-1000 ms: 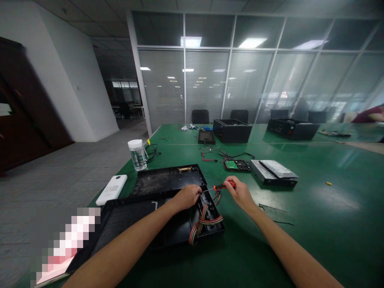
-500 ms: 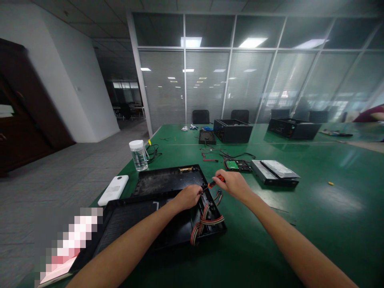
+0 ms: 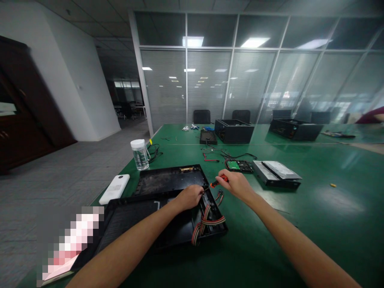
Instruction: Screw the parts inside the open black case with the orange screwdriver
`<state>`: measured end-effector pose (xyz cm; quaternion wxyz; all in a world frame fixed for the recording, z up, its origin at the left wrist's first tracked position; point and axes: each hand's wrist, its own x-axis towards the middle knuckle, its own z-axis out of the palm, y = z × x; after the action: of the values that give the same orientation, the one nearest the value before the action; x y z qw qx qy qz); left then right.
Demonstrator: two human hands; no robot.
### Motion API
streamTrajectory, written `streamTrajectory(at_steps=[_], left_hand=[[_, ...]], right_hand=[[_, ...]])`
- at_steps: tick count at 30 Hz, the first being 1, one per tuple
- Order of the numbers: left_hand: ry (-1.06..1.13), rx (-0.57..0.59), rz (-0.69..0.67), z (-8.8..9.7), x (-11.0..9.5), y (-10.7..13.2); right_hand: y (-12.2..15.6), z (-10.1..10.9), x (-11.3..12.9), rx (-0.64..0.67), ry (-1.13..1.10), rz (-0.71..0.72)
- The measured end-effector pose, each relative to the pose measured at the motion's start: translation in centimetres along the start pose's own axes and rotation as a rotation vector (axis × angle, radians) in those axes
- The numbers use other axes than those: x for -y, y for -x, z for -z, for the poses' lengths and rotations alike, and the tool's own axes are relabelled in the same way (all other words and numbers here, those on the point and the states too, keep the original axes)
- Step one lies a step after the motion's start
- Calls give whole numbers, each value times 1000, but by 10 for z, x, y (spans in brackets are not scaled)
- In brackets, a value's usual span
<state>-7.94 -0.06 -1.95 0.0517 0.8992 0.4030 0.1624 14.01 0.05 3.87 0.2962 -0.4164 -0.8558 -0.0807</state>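
My right hand (image 3: pixel 237 184) is closed around the red-and-black handle of a screwdriver (image 3: pixel 214 184). Its thin shaft slants down to the left, toward the fingertips of my left hand (image 3: pixel 189 197). Those left fingers are curled and pressed together at the right end of a black computer case panel (image 3: pixel 129 216); what they pinch, if anything, is hidden. Striped ribbon-like cables (image 3: pixel 207 220) hang over the panel's right end, below my left hand. Behind it lies a second black panel (image 3: pixel 168 180) with a brass-coloured strip on it.
A water bottle (image 3: pixel 139 156) and a white power bank-like device (image 3: pixel 115 189) stand at left. Beyond my right hand are a green circuit board (image 3: pixel 233 165) and a silver-and-black drive (image 3: pixel 277 176). Two black computer cases (image 3: pixel 234 132) sit farther back. Part of another person shows far right.
My right hand and the screwdriver have shifted very slightly right, and a little more of the shaft shows. My left hand keeps its place on the panel.
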Motion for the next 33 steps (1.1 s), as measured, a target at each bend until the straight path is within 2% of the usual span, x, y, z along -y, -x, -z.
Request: streamTrajectory(at_steps=[6,26,33], left_hand=[[1,-27,-1,-2,1,0],[10,13,41,4,-2,1],[13,-15,27,2,0,2]], right_hand=[[-2,3,2,15,22,23],[-12,6,6,14,50,80],[-16,9,9,48,94,112]])
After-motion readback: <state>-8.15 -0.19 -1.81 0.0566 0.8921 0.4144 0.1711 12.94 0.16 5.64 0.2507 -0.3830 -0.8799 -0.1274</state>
